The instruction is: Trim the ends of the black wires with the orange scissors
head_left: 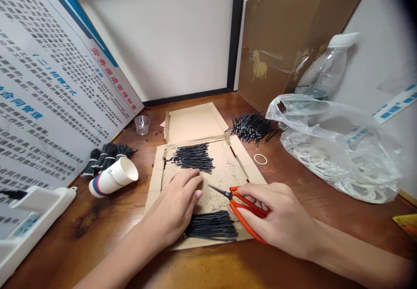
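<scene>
My right hand (276,211) is closed round the red handles of small scissors (250,211). Their dark blades (220,190) point left over an opened cardboard box (224,185). My left hand (180,195) lies over the cardboard with its fingers stretched out, just below a row of short black wires (192,157). A second bunch of black wires (211,226) lies near the box's front edge, beside my left wrist. Tiny dark scraps are scattered over the cardboard between the bunches. Whatever is under my left palm is hidden.
A loose heap of black wires (250,126) lies behind right, near a white rubber band (260,159). At right sit a plastic bag of bands (339,159) and a bottle (325,70). Left are tied wire bundles (109,152), a tipped paper cup (114,176) and a clear cup (142,125).
</scene>
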Tool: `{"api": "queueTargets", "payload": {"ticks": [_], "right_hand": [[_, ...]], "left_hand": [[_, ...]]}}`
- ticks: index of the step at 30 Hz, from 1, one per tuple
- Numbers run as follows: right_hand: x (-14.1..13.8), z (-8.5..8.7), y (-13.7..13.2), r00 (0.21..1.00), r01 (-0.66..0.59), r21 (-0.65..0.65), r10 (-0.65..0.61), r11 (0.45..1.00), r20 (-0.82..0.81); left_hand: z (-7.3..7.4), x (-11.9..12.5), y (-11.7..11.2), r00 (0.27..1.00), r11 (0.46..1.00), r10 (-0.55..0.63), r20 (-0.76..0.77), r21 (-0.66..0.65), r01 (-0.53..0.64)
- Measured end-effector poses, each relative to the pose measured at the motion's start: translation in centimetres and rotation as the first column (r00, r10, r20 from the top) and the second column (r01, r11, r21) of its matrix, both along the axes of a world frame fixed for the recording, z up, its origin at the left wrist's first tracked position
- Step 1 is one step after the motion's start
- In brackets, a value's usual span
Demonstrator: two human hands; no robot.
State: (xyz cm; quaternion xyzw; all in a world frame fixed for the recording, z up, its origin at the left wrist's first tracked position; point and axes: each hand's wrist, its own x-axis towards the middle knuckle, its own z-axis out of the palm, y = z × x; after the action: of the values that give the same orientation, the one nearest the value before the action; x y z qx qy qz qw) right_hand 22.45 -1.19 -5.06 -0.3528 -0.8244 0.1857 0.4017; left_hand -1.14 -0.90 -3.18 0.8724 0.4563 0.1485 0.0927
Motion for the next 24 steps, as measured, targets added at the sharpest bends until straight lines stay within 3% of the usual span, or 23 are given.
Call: {"api": "queueTargets", "payload": {"ticks": [9,18,24], "right_hand": [[0.0,-0.26,0.1,0.999,0.024,0.008,-0.024,1.0,0.041],[-0.08,-0.16,0.11,0.999,0.024,0.033,-0.025,0.999,0.045],[-0.05,-0.22,-0.03,0.999,0.018,0.028,-0.019,0.999,0.033]], "left_hand": [[0.38,0.05,-0.04,0.998,0.998,0.037,-0.044,0.061,-0.034],[0.03,-0.04,0.18,0.978,0.999,0.051,-0.202,0.002,-0.052],[0.29,0.1,0.14,0.986,0.998,0.055,-0.155,0.035,-0.05]]}}
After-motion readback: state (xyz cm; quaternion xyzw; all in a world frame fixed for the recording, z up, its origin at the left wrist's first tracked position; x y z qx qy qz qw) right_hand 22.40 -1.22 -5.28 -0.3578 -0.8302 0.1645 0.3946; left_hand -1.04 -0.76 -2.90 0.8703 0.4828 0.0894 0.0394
